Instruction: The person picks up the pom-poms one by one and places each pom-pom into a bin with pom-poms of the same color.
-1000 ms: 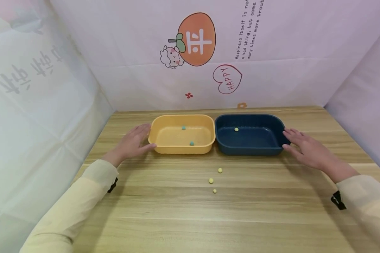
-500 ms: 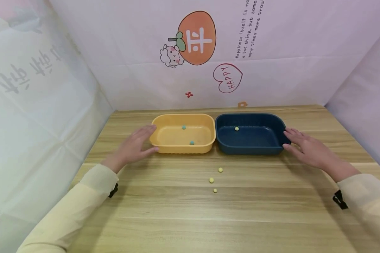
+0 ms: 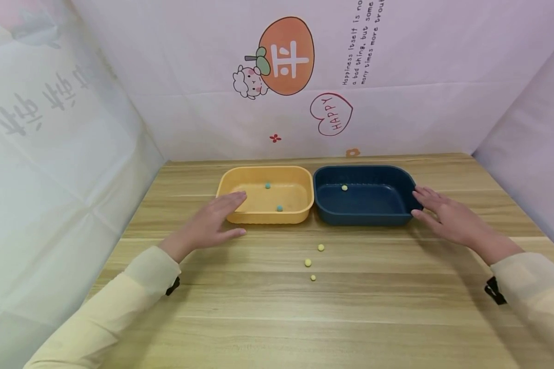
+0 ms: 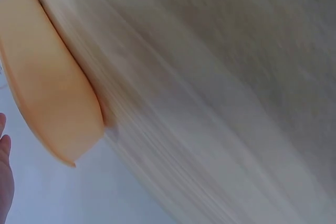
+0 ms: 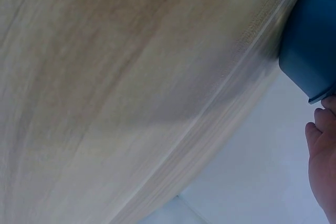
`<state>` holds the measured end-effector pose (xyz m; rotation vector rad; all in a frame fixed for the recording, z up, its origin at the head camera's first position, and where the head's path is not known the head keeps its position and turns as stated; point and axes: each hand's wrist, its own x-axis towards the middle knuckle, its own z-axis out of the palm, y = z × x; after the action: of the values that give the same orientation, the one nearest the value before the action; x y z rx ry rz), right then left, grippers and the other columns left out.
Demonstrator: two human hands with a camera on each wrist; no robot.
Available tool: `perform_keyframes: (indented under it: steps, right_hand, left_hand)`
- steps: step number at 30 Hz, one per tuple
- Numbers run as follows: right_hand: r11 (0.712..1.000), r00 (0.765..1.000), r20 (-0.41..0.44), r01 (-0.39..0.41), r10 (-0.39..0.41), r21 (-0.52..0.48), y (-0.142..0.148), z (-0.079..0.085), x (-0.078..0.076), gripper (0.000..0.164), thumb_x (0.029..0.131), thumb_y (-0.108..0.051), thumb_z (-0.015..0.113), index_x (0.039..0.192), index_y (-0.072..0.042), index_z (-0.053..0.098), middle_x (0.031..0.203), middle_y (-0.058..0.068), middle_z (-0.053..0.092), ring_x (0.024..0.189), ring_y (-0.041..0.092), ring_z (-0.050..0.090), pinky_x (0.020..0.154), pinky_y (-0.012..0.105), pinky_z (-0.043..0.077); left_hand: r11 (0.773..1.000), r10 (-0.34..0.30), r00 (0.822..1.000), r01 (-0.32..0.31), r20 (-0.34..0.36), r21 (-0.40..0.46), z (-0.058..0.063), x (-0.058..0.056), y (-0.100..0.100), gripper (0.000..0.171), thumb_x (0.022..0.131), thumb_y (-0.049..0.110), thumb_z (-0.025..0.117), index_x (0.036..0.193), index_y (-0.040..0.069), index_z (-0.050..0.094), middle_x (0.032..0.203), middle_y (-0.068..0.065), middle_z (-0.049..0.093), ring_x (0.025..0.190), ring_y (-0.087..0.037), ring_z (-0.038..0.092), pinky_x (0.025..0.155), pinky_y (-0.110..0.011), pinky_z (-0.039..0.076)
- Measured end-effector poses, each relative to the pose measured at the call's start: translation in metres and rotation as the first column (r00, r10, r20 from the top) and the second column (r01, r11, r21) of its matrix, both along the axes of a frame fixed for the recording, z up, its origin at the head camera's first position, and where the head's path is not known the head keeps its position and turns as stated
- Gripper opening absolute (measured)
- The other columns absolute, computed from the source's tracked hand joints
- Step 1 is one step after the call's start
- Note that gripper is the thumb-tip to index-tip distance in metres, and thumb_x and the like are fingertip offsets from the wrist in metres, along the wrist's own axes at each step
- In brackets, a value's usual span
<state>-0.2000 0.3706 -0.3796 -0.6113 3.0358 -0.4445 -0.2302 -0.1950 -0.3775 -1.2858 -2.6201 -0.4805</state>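
Note:
My left hand [image 3: 208,223], fingers extended and holding nothing, hovers over the near left corner of the yellow bin [image 3: 270,219]. In the left wrist view, part of that hand shows at the left edge, apart from the bin [image 4: 52,77]. My right hand [image 3: 452,220] has its fingertips at the right end of the navy blue bin [image 3: 364,220], thumb near its front corner. The right wrist view also shows fingers [image 5: 325,119] right at the rim of the blue bin [image 5: 312,40]. Two small teal balls [image 3: 279,208] lie inside the yellow bin, and a pale yellow ball [image 3: 344,188] inside the blue one.
Three small yellow balls [image 3: 308,263] lie on the wooden table [image 3: 277,318] in front of the bins. The two bins stand side by side near the back edge. A printed white cloth [image 3: 189,113] hangs behind and at both sides.
My left hand has come away from the yellow bin's left end and moved right and toward me, over its near corner. The right hand, bins and balls stay in place.

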Motion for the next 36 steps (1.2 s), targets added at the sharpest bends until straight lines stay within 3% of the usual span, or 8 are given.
perform_keyframes:
  steps: [7,13,18,30,36]
  right_hand:
    - [0.999,0.999,-0.035,-0.029,0.030,0.022,0.000,-0.002,-0.001,0.064,0.104,-0.033,0.047,0.146,0.012,0.029,0.152,0.033,0.022,0.141,0.046,0.015,0.114,0.055,0.012]
    - [0.998,0.999,-0.034,-0.033,0.035,0.052,0.003,-0.005,-0.001,0.064,0.104,-0.032,0.045,0.147,0.013,0.027,0.152,0.033,0.021,0.142,0.046,0.014,0.116,0.052,0.009]
    - [0.996,0.996,-0.063,-0.058,0.062,0.073,0.003,-0.007,-0.002,0.062,0.105,-0.030,0.044,0.146,0.014,0.027,0.151,0.035,0.022,0.142,0.046,0.014,0.116,0.050,0.008]
    - [0.990,0.982,-0.155,-0.096,0.111,0.102,0.005,-0.015,-0.004,0.058,0.105,-0.026,0.045,0.144,0.015,0.031,0.148,0.036,0.026,0.141,0.046,0.018,0.117,0.048,0.008]
    - [0.993,0.986,-0.144,-0.077,0.089,0.093,0.005,-0.014,-0.003,0.060,0.104,-0.028,0.046,0.144,0.014,0.031,0.150,0.034,0.025,0.142,0.044,0.018,0.117,0.047,0.008]
  left_hand:
    - [0.999,-0.048,0.999,0.048,0.021,-0.011,0.000,0.008,0.014,0.084,0.094,0.063,0.046,0.152,0.002,0.030,0.154,-0.015,0.032,0.142,-0.029,0.027,0.116,-0.043,0.018]
    - [0.994,-0.108,0.994,0.109,-0.027,0.006,-0.003,0.012,0.025,0.087,0.094,0.067,0.036,0.150,0.000,0.033,0.150,-0.018,0.038,0.140,-0.030,0.032,0.115,-0.045,0.022]
    - [0.993,-0.117,0.993,0.117,-0.008,-0.004,-0.005,0.016,0.032,0.086,0.094,0.068,0.036,0.150,0.003,0.033,0.151,-0.014,0.038,0.139,-0.029,0.033,0.115,-0.043,0.022]
    - [0.988,-0.152,0.988,0.152,0.024,-0.006,-0.011,0.020,0.047,0.081,0.094,0.064,0.043,0.148,0.003,0.039,0.148,-0.009,0.043,0.136,-0.024,0.039,0.112,-0.040,0.029]
    - [0.979,-0.203,0.979,0.203,0.023,-0.006,-0.013,0.021,0.057,0.075,0.093,0.053,0.059,0.144,0.000,0.045,0.146,-0.010,0.045,0.135,-0.023,0.040,0.112,-0.039,0.030]
